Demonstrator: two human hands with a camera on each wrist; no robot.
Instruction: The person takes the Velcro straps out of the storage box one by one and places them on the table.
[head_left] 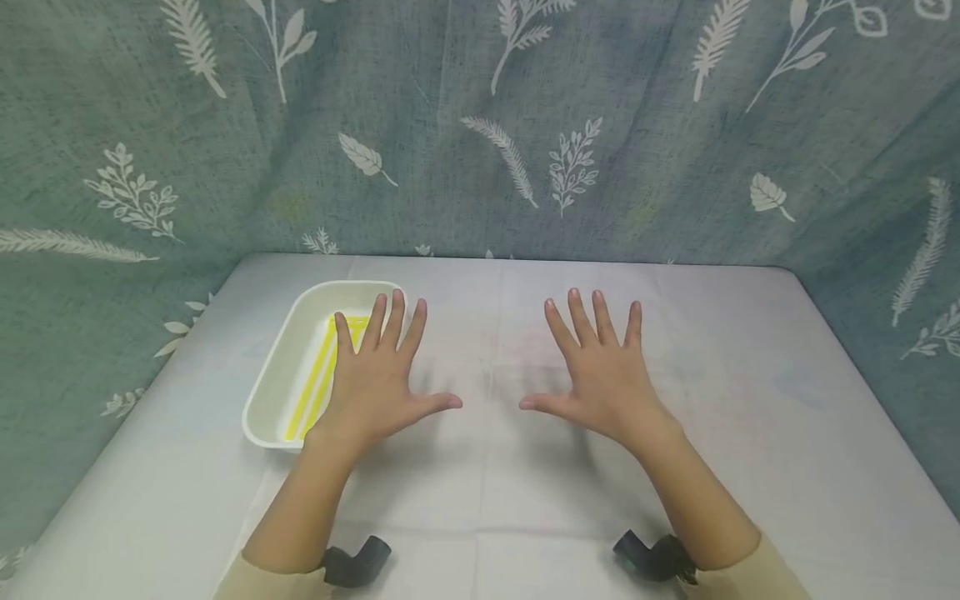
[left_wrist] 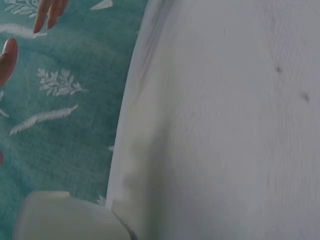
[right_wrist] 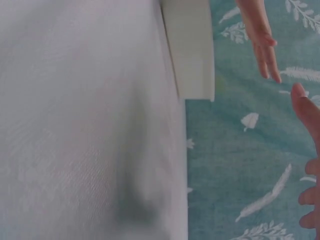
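Note:
In the head view my left hand (head_left: 373,387) is held with fingers spread and thumb out, covering part of a white tray (head_left: 258,392). Yellow strips (head_left: 311,379) lie lengthwise inside that tray; the hand hides some of them. Across from it, my right hand (head_left: 611,387) is likewise spread above the white table, holding nothing. The two thumbs point toward each other with a gap between. In the left wrist view, the left thumb (left_wrist: 7,60) shows at the edge. The right wrist view has the left hand (right_wrist: 257,25) at the top and the right thumb (right_wrist: 310,110) at the edge.
A white cloth covers the table (head_left: 495,483), with faint creases and stains. Behind it hangs a green-blue curtain (head_left: 435,125) with white leaf prints. A dark wrist device sits near each sleeve, one at the left (head_left: 358,562) and one at the right (head_left: 652,557).

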